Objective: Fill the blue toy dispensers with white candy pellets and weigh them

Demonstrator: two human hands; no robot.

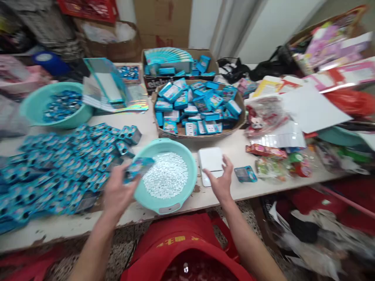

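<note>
My left hand (118, 189) is closed on a small blue box (140, 167), blurred by motion, at the left rim of a turquoise basin (191, 171). Small white tablet-like pieces (166, 177) fill the bottom of that basin. Just right of it lies a flat white device that looks like a small scale (210, 158). My right hand (220, 180) hovers over its near right corner, thumb and fingers apart, with nothing between them. A flattened blue packet (245, 174) rests on the table to the right of this hand.
Rows of blue boxes (64, 164) cover the table's left side. A cardboard tray (199, 134) heaped with closed blue boxes stands behind the basin. Another turquoise basin (27, 107) holds shiny blue wrapped pieces. Plastic packets (269, 164) lie right. A red container (140, 257) stands below the table's front edge.
</note>
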